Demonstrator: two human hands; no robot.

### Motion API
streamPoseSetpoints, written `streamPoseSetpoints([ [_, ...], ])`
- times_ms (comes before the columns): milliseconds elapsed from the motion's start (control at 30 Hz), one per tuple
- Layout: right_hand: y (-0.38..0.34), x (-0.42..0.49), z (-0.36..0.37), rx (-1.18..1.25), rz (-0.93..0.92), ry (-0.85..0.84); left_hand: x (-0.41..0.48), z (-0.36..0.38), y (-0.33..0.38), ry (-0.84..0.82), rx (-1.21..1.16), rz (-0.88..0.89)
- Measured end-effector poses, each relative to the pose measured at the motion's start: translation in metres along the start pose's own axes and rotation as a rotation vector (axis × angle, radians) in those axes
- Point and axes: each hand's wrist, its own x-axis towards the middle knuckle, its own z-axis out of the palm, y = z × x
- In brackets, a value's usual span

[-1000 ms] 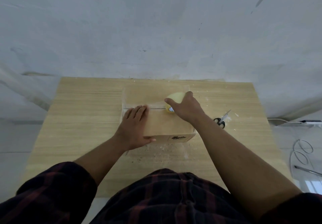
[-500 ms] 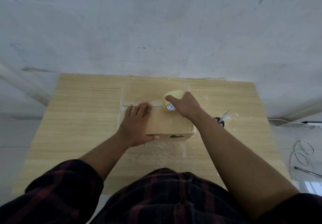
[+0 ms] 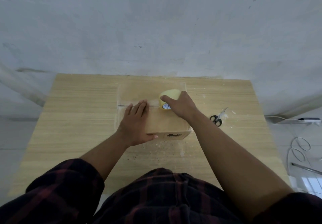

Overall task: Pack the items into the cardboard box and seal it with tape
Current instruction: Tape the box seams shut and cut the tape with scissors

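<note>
A closed cardboard box (image 3: pixel 167 124) stands in the middle of the wooden table (image 3: pixel 78 119), its top flaps meeting in a dark seam that runs left to right. My left hand (image 3: pixel 135 124) lies flat on the left part of the top, fingers straight and reaching the seam, thumb along the front edge. My right hand (image 3: pixel 181 106) grips a yellow roll of tape (image 3: pixel 168 96) standing on edge on the seam, right of the left hand. A pale strip of tape runs along the seam between the roll and my left fingers. The box's contents are hidden.
Black-handled scissors (image 3: pixel 217 118) lie on the table right of the box. White crumbs are scattered in front of the box. A grey wall rises behind the table. White cables (image 3: pixel 299 147) and a power strip (image 3: pixel 308 120) lie on the floor to the right.
The roll of tape and my right hand have shifted slightly left along the seam, closer to my left fingers. My left hand stays flat on the box.
</note>
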Motion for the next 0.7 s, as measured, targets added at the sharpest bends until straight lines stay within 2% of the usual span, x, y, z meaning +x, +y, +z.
streamPoseSetpoints([
  [267,-0.004,-0.002,0.006,-0.025,0.038,0.053,-0.004,0.005,-0.007,0.013,-0.006,0.026],
  [467,-0.009,-0.007,0.009,-0.036,0.071,0.095,-0.02,-0.002,-0.042,0.035,0.026,0.047],
  [700,-0.01,-0.01,0.013,0.017,0.097,0.127,-0.04,-0.008,-0.076,-0.054,0.101,-0.004],
])
